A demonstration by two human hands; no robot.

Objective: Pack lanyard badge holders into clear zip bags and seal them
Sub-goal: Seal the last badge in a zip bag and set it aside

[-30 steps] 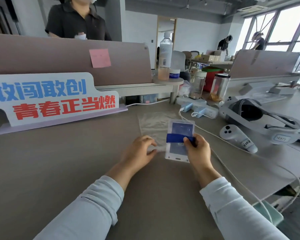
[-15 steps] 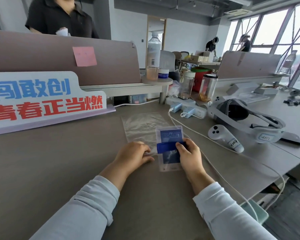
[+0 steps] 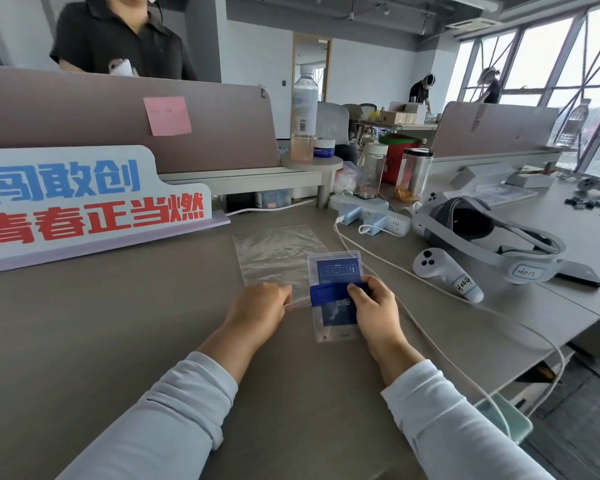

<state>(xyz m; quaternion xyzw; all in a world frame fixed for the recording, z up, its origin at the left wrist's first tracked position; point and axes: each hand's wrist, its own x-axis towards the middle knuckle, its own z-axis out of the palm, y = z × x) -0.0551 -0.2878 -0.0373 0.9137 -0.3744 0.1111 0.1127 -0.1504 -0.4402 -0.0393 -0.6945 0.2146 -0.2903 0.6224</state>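
A clear zip bag (image 3: 277, 254) lies flat on the grey desk (image 3: 101, 323). My left hand (image 3: 257, 310) pinches the bag's near edge. Its fingers are curled. A clear badge holder (image 3: 333, 271) with a blue card inside and a blue lanyard wrapped across its middle lies just right of the bag, overlapping its right side. My right hand (image 3: 374, 306) grips the holder at the lanyard band, with the thumb on top.
A white controller (image 3: 444, 271) and a VR headset (image 3: 482, 237) lie to the right, with a white cable (image 3: 413, 271) running past my right hand. A power strip (image 3: 371, 213), jars and a bottle (image 3: 303, 116) stand behind. A slogan sign (image 3: 84, 202) stands at the left. A person stands behind the divider.
The view has shifted slightly. Both hands keep their holds on the bag and the badge holder, which stay in about the same place on the desk.
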